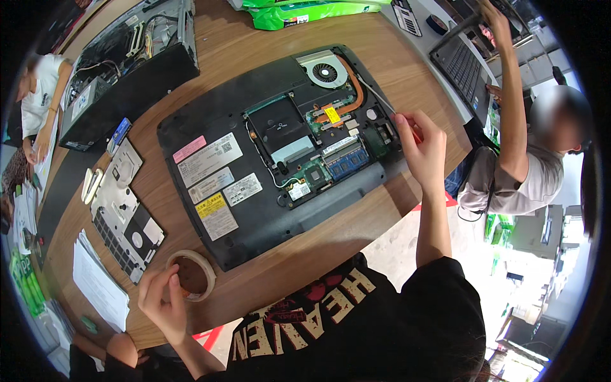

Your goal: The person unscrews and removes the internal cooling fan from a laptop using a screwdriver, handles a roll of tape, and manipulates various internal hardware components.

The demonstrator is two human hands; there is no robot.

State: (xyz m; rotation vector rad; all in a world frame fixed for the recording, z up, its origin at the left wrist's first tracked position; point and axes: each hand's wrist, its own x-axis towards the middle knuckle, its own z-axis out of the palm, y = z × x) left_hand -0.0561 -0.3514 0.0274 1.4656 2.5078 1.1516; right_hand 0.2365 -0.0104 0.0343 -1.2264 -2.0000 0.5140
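Note:
An opened laptop base (273, 223) lies underside up on the wooden table, its inner parts bare. Pinched in my right hand (423, 149) is a screwdriver (377, 94) with a thin shaft and a bit of red handle showing. Its shaft reaches over the laptop's right corner, beside the copper heat pipe (358, 95) and the fan (325, 72). Blue memory modules (347, 164) sit near the laptop's near right side. My left hand (164, 302), fingers apart and slightly bent, is at a roll of tape (208, 280); whether it touches the roll I cannot tell.
Left of the laptop lies a removed cover panel (121, 207), with stacked papers (95, 280) nearer me. An open computer case (133, 89) stands at the far left. Green packs (305, 14) lie at the back. On the right, a person (522, 172) sits by another laptop (468, 70).

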